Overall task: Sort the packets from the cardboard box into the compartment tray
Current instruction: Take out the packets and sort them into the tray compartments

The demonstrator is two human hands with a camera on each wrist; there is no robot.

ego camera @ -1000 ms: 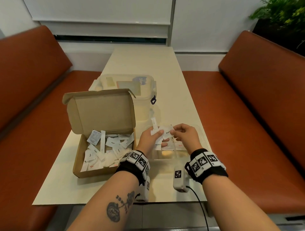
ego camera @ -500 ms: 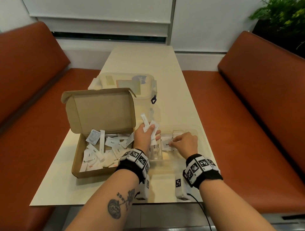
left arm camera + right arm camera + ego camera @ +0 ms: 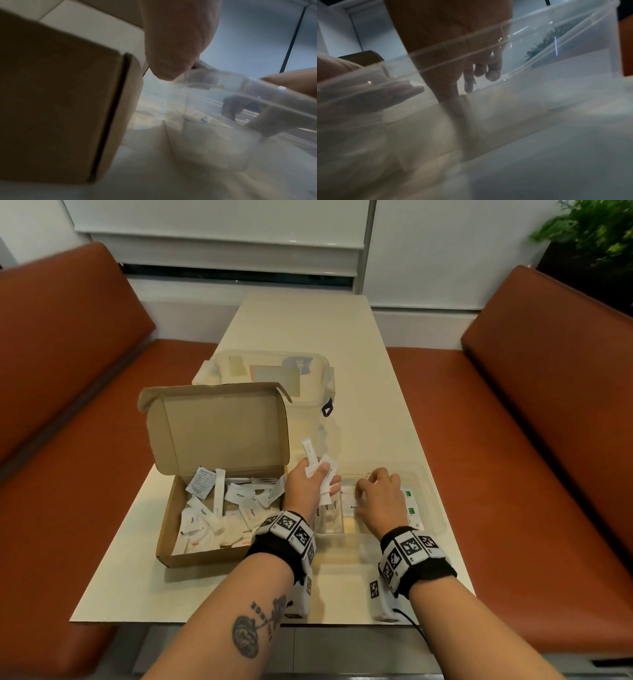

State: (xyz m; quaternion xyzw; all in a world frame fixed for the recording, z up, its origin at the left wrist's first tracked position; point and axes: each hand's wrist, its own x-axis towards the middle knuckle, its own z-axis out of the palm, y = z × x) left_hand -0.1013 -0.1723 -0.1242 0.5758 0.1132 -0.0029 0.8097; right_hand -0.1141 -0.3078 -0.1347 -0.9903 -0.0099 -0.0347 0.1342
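The open cardboard box (image 3: pixel 168 518) sits at the left with several white packets (image 3: pixel 236 494) loose inside. My left hand (image 3: pixel 313 479) hovers between the box and the tray and grips a small bunch of white stick packets (image 3: pixel 310 451). The clear compartment tray (image 3: pixel 435 501) lies to the right. My right hand (image 3: pixel 375 491) reaches down into its middle compartment, fingertips on a flat white packet (image 3: pixel 349 503) lying there. The right wrist view shows nothing between the hanging fingers (image 3: pixel 469 83). Sugar sticks (image 3: pixel 327 511) fill the left compartment and green-marked packets (image 3: pixel 411 508) the right one.
A clear lidded container (image 3: pixel 270 371) stands just behind the box. The cream table (image 3: pixel 359 371) runs away from me between two orange benches (image 3: pixel 68 440) (image 3: pixel 548 440). A plant (image 3: pixel 589 241) is at the far right. The box side (image 3: pixel 60 101) is close to my left wrist.
My right hand took a packet from the left hand's bunch and came down into the tray's middle compartment. The left hand drew slightly left, keeping the rest of the packets.
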